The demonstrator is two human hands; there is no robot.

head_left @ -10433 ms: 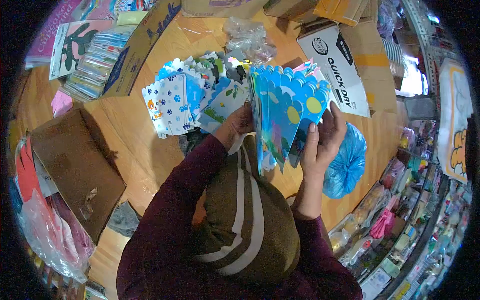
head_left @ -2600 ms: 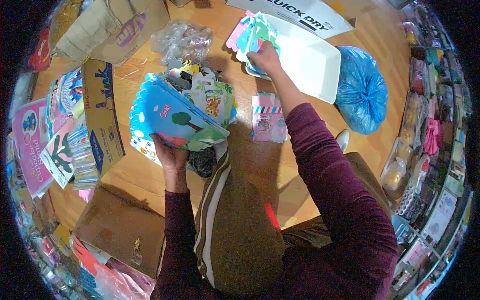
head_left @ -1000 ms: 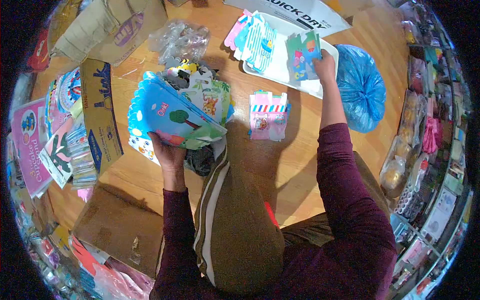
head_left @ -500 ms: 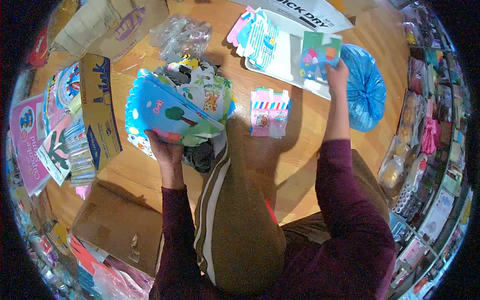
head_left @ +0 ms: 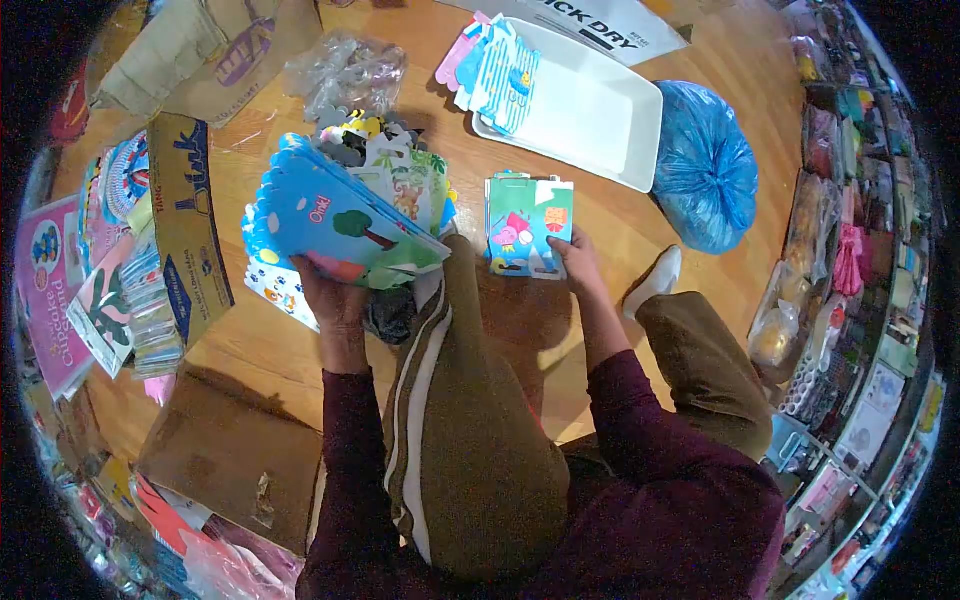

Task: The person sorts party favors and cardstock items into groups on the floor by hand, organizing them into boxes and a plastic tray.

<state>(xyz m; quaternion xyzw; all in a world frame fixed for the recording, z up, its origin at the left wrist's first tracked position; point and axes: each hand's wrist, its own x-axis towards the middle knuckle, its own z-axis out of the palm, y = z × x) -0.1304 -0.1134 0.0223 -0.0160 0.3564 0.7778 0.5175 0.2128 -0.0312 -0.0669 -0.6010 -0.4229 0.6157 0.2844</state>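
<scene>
My left hand (head_left: 338, 300) is closed on the lower edge of a stack of blue scalloped cardboard cutouts (head_left: 320, 200), printed with a tree and "Oink!". Behind and beneath them lie other printed cutouts (head_left: 420, 180), with animal and leaf pictures. My right hand (head_left: 582, 258) pinches the right edge of a green and blue printed card (head_left: 525, 225) with a cartoon pig. This card lies over a small pile on the floor and covers most of it.
A white tray (head_left: 610, 130) with striped cutouts (head_left: 508, 80) at its left end stands ahead. Beside it sits a tied blue plastic bag (head_left: 708, 170). Cardboard boxes (head_left: 195, 230) and clear plastic wrapping (head_left: 345, 75) lie left; stocked shelves (head_left: 850, 250) line the right.
My right hand has brought the printed card from over the tray down and left onto the small pink pile. My left hand still holds the blue cutouts. A foot now shows at right.
</scene>
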